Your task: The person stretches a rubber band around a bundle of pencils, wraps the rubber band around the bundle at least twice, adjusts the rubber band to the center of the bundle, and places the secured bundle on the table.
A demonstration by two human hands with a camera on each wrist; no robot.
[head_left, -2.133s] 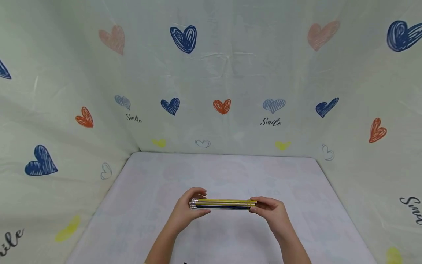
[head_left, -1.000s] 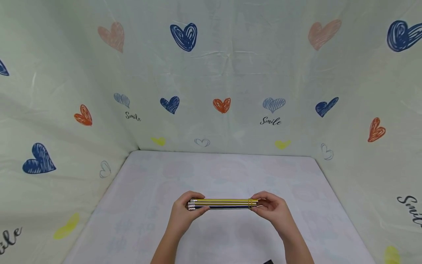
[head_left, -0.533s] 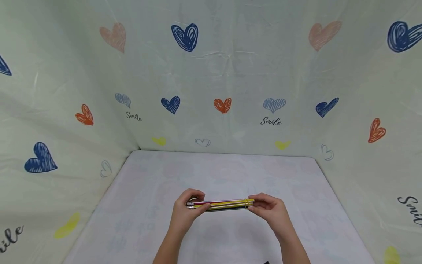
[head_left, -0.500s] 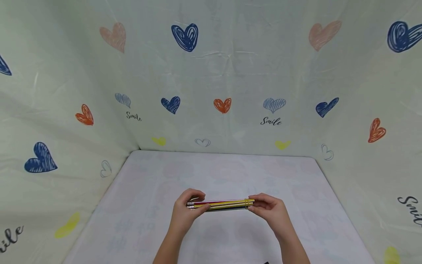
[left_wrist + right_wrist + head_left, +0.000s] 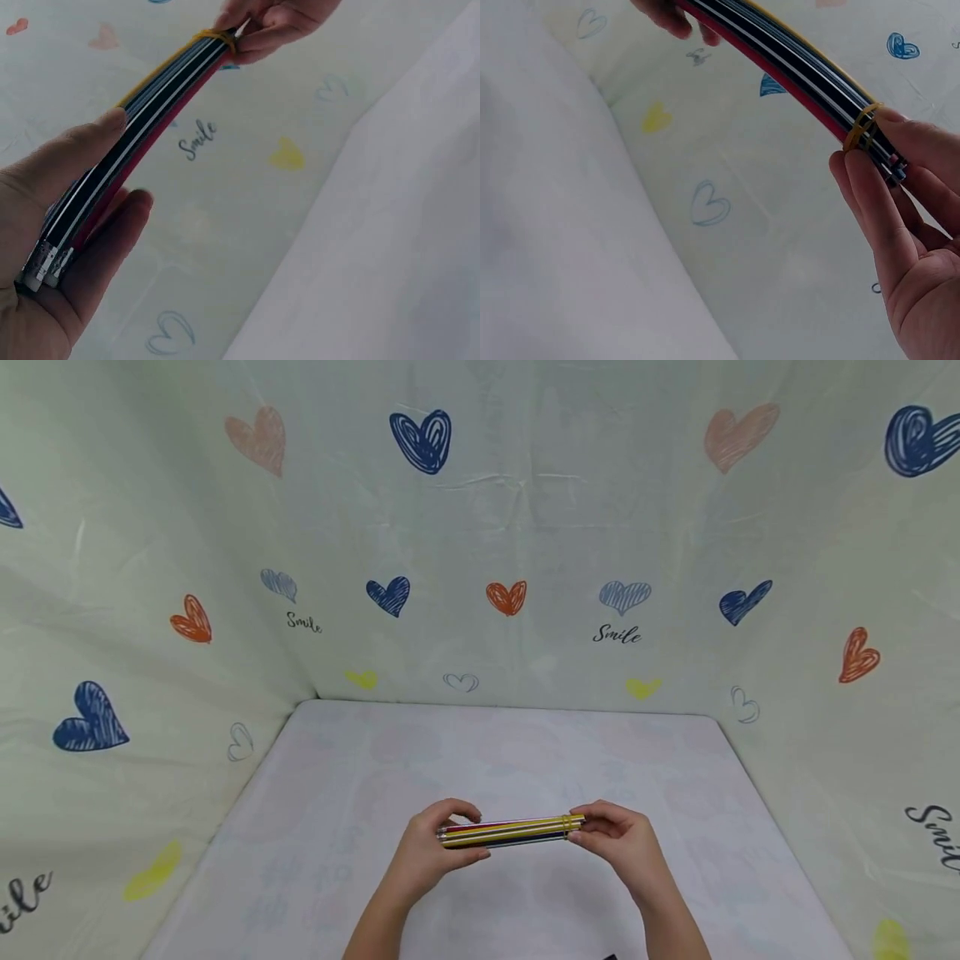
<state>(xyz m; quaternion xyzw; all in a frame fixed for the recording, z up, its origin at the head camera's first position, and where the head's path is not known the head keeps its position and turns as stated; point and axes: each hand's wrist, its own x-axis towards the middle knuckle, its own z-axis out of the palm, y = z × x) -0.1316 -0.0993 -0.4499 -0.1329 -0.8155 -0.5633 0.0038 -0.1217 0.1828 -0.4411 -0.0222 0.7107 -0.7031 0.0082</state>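
A bundle of pencils [image 5: 517,832], with yellow, black and red sides, is held level above the table in the head view, its left end slightly lower. My left hand [image 5: 422,858] holds the eraser end between thumb and fingers; metal ferrules [image 5: 49,262] show against the palm in the left wrist view. At the opposite end, my right hand [image 5: 628,847] pinches the bundle beside a yellow rubber band [image 5: 862,127]. That band is wrapped around the pencils close to their ends, and the right thumb [image 5: 915,139] touches it.
Below the hands lies a white-covered table [image 5: 502,752]. Pale curtains [image 5: 555,527] printed with hearts and "Smile" enclose its back and sides. A small dark object [image 5: 611,957] pokes in at the bottom edge of the head view.
The bundle has rolled in the hands, so a red pencil now shows along the top. Its left end has dipped, and the left hand has shifted slightly right and down with its fingers lifted more.
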